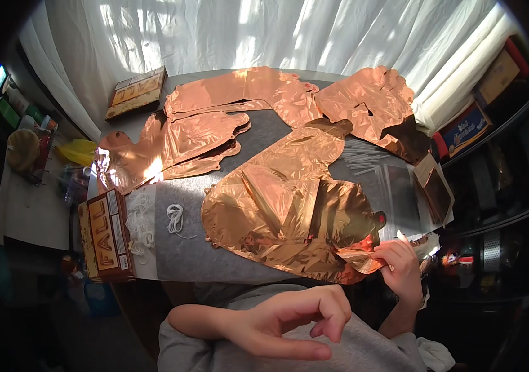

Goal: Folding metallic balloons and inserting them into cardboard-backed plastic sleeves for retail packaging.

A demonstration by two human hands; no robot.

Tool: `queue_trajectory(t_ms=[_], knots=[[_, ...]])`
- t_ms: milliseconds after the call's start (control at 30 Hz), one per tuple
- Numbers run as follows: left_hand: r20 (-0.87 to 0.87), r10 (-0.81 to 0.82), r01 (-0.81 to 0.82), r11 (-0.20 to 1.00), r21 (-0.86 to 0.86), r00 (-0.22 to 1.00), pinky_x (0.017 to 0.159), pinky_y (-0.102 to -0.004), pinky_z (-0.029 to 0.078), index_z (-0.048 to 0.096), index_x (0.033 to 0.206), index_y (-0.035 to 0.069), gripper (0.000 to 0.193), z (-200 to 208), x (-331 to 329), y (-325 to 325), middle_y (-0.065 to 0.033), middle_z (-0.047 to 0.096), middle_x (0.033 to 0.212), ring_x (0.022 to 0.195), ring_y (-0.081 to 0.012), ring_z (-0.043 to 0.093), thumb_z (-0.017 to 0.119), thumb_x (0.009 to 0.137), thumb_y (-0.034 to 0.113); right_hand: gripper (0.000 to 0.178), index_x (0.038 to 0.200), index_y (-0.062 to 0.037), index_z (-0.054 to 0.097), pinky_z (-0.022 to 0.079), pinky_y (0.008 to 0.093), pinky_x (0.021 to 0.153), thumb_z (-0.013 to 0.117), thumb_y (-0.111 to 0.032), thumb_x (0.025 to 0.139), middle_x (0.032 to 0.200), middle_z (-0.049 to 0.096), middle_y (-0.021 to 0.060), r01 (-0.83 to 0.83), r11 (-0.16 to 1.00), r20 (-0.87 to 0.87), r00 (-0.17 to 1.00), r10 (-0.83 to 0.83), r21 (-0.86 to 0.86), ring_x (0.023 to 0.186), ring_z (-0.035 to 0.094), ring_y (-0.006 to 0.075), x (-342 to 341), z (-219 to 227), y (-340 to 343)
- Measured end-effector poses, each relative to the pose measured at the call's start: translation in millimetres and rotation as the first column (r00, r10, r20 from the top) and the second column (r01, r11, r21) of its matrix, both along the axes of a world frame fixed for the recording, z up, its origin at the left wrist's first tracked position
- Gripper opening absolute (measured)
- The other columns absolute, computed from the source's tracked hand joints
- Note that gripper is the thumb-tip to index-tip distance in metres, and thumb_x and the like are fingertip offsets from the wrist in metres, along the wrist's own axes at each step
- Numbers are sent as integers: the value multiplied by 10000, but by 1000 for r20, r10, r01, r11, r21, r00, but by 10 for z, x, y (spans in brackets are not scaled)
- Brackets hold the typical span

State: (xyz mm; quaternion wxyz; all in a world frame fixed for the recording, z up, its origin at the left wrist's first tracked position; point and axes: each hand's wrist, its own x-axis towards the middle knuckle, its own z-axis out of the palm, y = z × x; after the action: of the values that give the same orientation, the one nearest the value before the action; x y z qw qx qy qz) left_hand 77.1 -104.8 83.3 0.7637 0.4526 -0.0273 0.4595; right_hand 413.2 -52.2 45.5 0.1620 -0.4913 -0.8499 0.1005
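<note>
One near foil (240, 232), copper-coloured, large and creased: laid flat at the near edge of the worktop (181, 263), right of centre, its narrow end running toward the far edge and meeting the right foil (364, 102). Right hand (401, 270): at the right end of the near edge, thumb and fingers closed on a loose flap of the near foil, one finger raised. Left hand (289, 322): just off the near edge, before the person's grey top (215, 353), fingers bent and apart from the thumb, gripping nothing. Right foil: at the far right corner, its lower part dark. One far foil (233, 93): along the far edge, touching the right foil. One left foil (184, 146): toward the left edge, layered, brightly lit in one spot. White sticks (360, 156): in a loose group between near and right foils. Clear sheets (395, 192): stacked near the right edge. One coil of cord (176, 218), white: left of the near foil. White strings (142, 229): tangled, beside an orange-brown box (104, 239) at the near left corner. A similar carton (137, 93): at the far left corner. White curtain (246, 37): hung beyond the far edge.
</note>
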Motion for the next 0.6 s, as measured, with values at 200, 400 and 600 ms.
queue_trajectory(t_ms=[200, 400, 600], knots=[[24, -212, 214, 974, -76, 977, 835, -324, 436, 650, 1247, -5, 268, 51, 4, 8, -139, 589, 1215, 947, -179, 531, 619, 1058, 184, 254, 970, -86, 748, 506, 511, 1061, 727, 41, 751, 1017, 736, 60, -13, 1000, 23, 1000, 13, 4, 1052, 704, 290, -8, 24, 13], [3, -278, 278, 960, -20, 961, 934, -335, 421, 763, 1246, -79, 517, 235, -146, 101, -184, 634, 1341, 1055, -218, 561, 485, 1116, 338, 254, 974, -91, 748, 517, 478, 1041, 732, 37, 755, 1019, 732, 59, -16, 1000, 23, 1000, 17, -17, 1058, 703, 289, 4, 6, 35], [87, -389, 397, 912, -106, 917, 964, -389, 447, 728, 1221, -82, 445, 132, -166, 77, -226, 618, 1343, 1073, -245, 581, 527, 1109, 299, 252, 975, -91, 750, 498, 531, 1094, 736, 36, 758, 1005, 726, 63, -29, 999, 12, 1000, 29, -24, 1061, 711, 283, 37, -49, 17]])
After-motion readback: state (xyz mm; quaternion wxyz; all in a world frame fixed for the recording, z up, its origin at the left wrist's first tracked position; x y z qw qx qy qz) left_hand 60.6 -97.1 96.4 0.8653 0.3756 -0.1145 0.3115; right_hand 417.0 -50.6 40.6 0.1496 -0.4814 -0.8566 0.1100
